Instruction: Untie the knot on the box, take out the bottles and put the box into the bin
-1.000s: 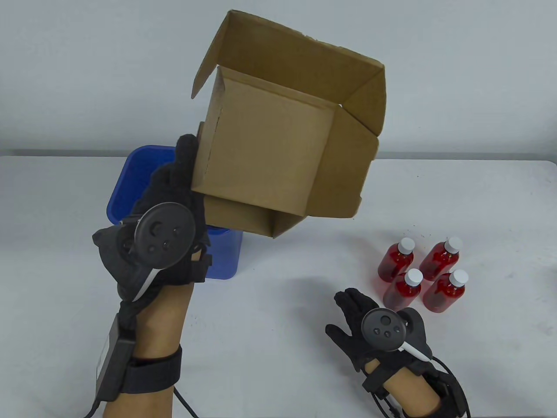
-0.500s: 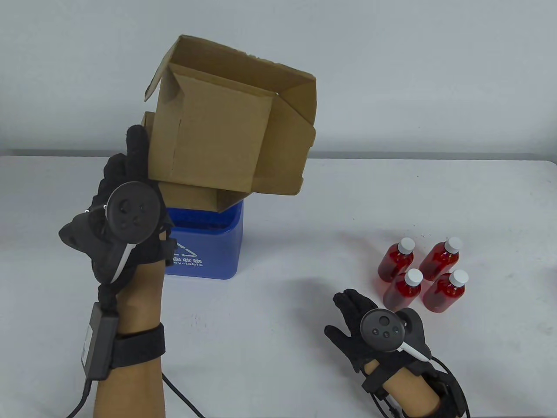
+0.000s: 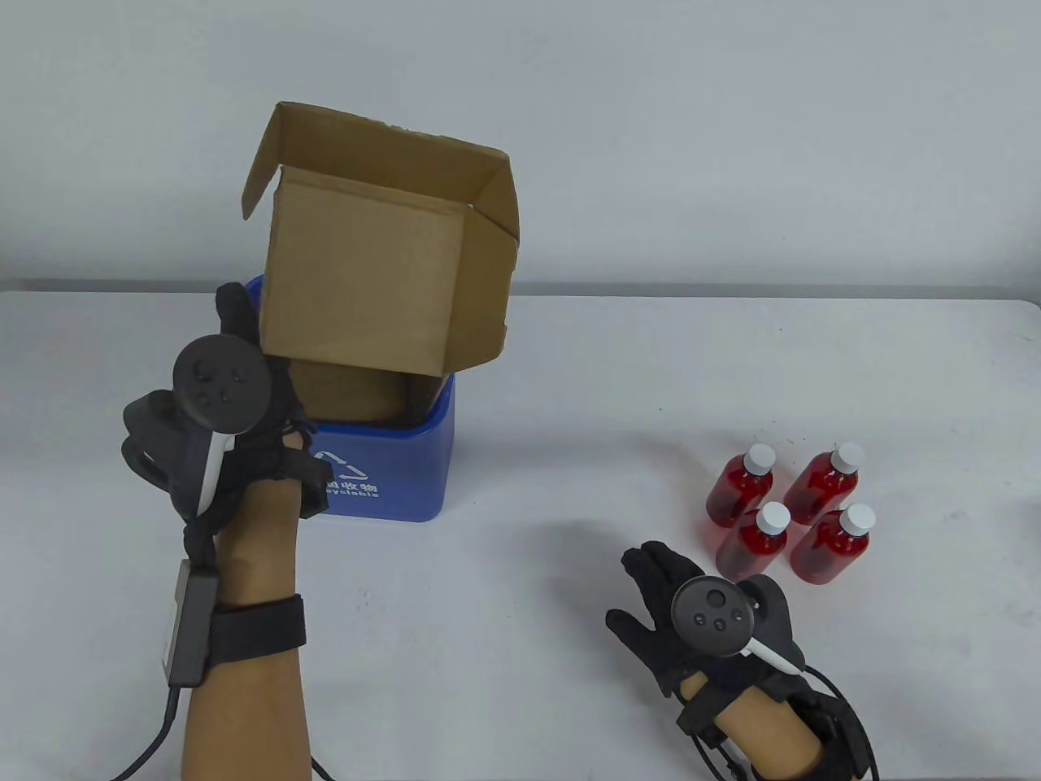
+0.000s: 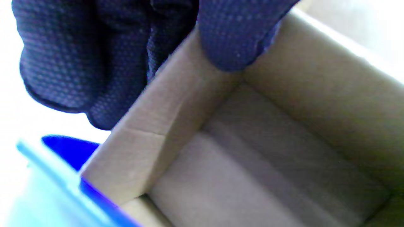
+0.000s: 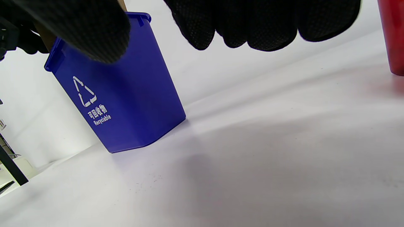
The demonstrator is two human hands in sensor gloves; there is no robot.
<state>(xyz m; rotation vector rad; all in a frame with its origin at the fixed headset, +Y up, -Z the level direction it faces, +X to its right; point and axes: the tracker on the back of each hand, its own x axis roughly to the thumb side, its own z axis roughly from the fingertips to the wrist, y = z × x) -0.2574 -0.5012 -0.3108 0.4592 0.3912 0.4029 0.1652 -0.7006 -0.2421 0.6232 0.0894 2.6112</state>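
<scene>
The open brown cardboard box [image 3: 366, 268] sits tilted with its lower end inside the blue recycling bin [image 3: 382, 480]. My left hand [image 3: 244, 342] grips the box's left wall; in the left wrist view its fingers [image 4: 94, 63] lie outside the wall and the thumb [image 4: 233, 37] inside the empty box [image 4: 252, 157]. Several red bottles [image 3: 785, 508] with white caps stand grouped at the right. My right hand [image 3: 651, 586] rests on the table just left of them, fingers relaxed, holding nothing.
The white table [image 3: 569, 390] runs to a grey wall behind. In the right wrist view the bin [image 5: 126, 94] stands at the left and one red bottle [image 5: 394, 37] at the right edge. Glove cables trail from both wrists.
My left hand has carried the box left and down, from above the bin's right side until its lower end is inside the bin. The right hand and bottles stayed put.
</scene>
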